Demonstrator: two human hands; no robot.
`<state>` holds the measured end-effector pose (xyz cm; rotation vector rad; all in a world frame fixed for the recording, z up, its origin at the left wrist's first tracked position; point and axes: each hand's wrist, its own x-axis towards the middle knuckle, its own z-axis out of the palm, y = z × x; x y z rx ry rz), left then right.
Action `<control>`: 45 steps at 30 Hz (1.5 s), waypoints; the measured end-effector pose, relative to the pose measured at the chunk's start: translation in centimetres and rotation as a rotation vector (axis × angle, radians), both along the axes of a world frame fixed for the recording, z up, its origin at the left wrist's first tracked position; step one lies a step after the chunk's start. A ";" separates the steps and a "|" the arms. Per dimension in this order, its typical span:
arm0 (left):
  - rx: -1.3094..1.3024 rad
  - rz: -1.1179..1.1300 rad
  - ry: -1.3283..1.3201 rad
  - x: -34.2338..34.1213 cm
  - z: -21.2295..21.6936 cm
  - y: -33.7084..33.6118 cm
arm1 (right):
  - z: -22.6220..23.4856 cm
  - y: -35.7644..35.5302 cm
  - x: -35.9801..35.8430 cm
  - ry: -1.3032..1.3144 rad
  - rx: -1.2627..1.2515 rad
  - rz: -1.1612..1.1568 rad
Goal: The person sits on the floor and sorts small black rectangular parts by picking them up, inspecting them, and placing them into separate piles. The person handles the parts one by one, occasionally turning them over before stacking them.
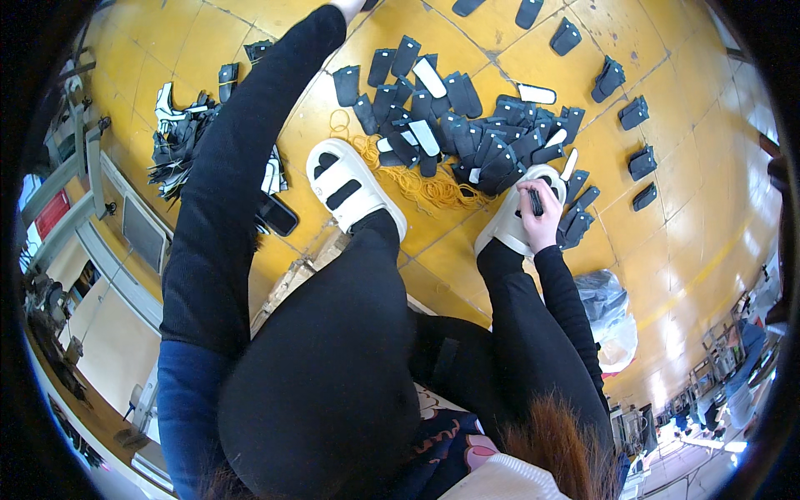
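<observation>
My right hand is closed around a small black object over my right white sandal; its kind is unclear. Stretched far forward, my left arm reaches the top edge, where only part of my left hand shows and its fingers are hidden. Between and beyond my feet lies a loose heap of black flat pads with rounded ends, a few showing a white face. Yellow rubber bands lie tangled on the floor between my sandals.
Small black bundles stand spaced out along the right. A pile of black and white pieces lies left of my left arm, and a phone near my left sandal. Right of my leg sits a plastic bag. Metal framework borders the left.
</observation>
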<state>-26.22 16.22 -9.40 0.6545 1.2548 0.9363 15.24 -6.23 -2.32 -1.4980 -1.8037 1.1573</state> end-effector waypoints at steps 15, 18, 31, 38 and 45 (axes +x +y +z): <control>0.540 -0.133 0.920 2.4 -6.7 2.9 | 0.0 0.2 0.9 -0.083 0.044 0.063; 0.619 -0.112 1.086 -2.9 -7.6 -0.8 | 0.0 0.4 -0.6 -0.025 0.031 0.065; 0.106 0.023 1.195 0.1 -0.2 -17.6 | -0.1 0.2 -0.2 -0.016 0.026 0.048; 0.116 0.022 1.130 1.3 0.7 -17.0 | 0.1 0.2 -0.1 -0.016 -0.011 0.032; 0.234 0.041 1.035 0.4 0.0 -17.9 | -0.4 0.2 0.1 -0.031 0.059 0.051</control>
